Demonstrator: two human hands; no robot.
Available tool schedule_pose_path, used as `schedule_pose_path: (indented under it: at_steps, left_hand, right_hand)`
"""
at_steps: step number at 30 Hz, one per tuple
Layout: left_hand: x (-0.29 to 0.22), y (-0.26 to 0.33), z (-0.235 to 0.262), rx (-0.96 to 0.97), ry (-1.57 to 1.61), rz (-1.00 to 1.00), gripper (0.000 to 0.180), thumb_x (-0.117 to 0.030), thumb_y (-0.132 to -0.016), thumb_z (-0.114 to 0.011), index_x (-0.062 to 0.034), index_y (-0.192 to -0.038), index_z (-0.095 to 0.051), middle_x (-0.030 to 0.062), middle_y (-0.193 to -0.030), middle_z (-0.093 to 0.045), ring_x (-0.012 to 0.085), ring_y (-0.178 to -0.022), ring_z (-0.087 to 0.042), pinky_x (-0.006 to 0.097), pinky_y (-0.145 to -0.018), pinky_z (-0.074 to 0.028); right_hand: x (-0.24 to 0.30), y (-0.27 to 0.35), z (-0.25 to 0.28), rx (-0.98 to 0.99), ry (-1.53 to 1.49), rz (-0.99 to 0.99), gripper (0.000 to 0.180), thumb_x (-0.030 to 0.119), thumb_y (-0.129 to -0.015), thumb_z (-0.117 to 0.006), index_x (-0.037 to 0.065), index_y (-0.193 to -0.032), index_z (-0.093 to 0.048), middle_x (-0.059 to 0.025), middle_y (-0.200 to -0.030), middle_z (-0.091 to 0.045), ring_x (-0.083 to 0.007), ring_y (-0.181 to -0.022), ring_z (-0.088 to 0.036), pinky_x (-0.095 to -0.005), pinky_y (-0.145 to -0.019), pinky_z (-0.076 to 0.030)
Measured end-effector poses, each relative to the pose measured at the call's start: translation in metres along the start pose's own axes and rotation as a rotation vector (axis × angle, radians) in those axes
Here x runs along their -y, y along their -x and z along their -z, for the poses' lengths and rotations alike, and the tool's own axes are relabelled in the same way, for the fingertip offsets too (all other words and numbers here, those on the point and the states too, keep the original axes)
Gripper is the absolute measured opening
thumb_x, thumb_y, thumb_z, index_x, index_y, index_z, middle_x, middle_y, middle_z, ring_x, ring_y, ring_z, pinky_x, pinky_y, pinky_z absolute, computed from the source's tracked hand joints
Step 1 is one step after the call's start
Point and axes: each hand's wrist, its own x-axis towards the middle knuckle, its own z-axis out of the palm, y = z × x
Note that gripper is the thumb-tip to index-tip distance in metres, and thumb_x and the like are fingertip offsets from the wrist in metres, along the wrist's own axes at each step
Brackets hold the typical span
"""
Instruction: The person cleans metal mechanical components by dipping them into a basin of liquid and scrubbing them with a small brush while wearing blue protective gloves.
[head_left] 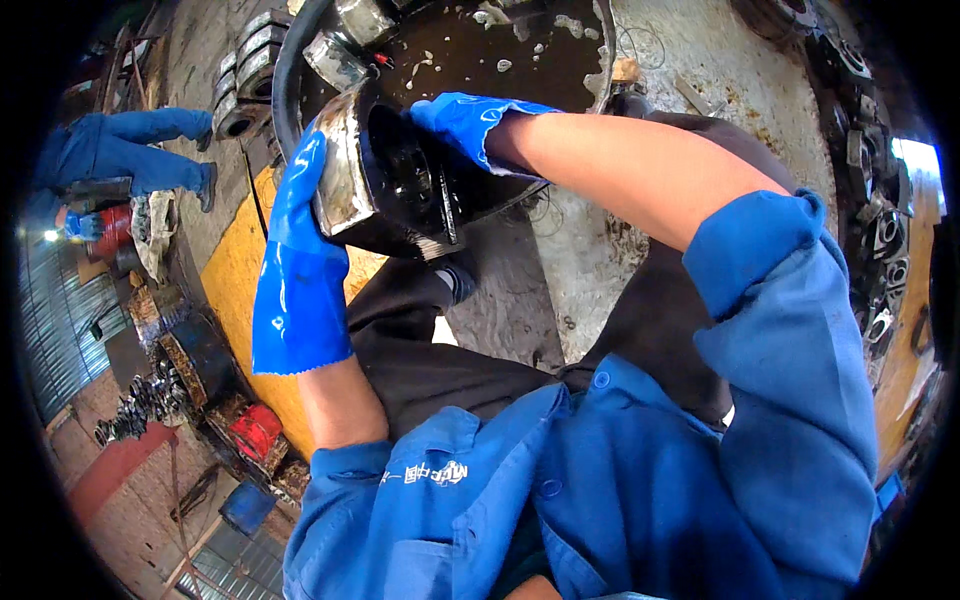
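"What's the biggest thing there?"

"The round tub (287,75), holding dark liquid (455,75) with pale froth on top. Left of it, a row of metal blocks (258,62) sits on the floor."

"And the block being handled?"

"That metal block (342,185) is raised at the tub's near edge, tilted, its hollow facing right."

"How do the hands stand?"

"The left hand (299,195), in a blue glove, is clamped along the block's left side. The right hand (458,125), gloved too, is at the hollow's upper right; its fingers are partly hidden, so I can't tell whether they grip anything."

"How far along is it?"

"Partway, I'd judge. The outer face shows pale metal with dark smears, while the hollow is black and glistening. Another metal part (335,62) lies in the tub, so more seems left."

"Anything smaller?"

"A pale ridged strip (436,246) at the block's lower end, perhaps bristles, and a red scrap (383,60) in the tub."
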Motion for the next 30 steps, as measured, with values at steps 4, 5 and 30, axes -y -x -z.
schedule_pose_path:
  at_steps: [4, 5, 30]
  left_hand:
    - [-0.006, 0.008, -0.01, 0.003, -0.022, -0.012, 0.055, -0.031, -0.091, -0.077, -0.0024, -0.137, -0.064, 0.0138, -0.126, -0.072, 0.0256, -0.109, -0.072, 0.035, -0.099, -0.055]
    - [-0.008, 0.012, -0.011, 0.011, -0.035, -0.015, 0.056, -0.031, -0.091, -0.077, -0.0025, -0.137, -0.064, 0.0137, -0.126, -0.072, 0.0258, -0.109, -0.071, 0.036, -0.099, -0.055]
    - [-0.001, 0.012, 0.014, 0.02, -0.017, 0.077, 0.057, -0.035, -0.092, -0.076, -0.005, -0.138, -0.064, 0.0123, -0.129, -0.071, 0.0261, -0.111, -0.07, 0.037, -0.1, -0.053]
  right_hand:
    - [0.012, -0.007, -0.006, -0.045, -0.093, -0.102, 0.031, 0.024, -0.104, -0.052, 0.003, -0.12, -0.068, -0.0215, -0.108, -0.073, -0.0355, -0.099, -0.07, -0.044, -0.086, -0.052]
    - [0.012, -0.006, -0.007, -0.045, -0.063, -0.085, 0.03, 0.024, -0.104, -0.052, 0.003, -0.12, -0.068, -0.0218, -0.108, -0.072, -0.036, -0.099, -0.07, -0.0441, -0.086, -0.052]
    - [0.004, 0.009, 0.026, 0.122, -0.154, -0.095, 0.039, 0.035, -0.101, -0.05, 0.002, -0.1, -0.069, -0.0135, -0.085, -0.067, -0.026, -0.083, -0.064, -0.0392, -0.081, -0.05]
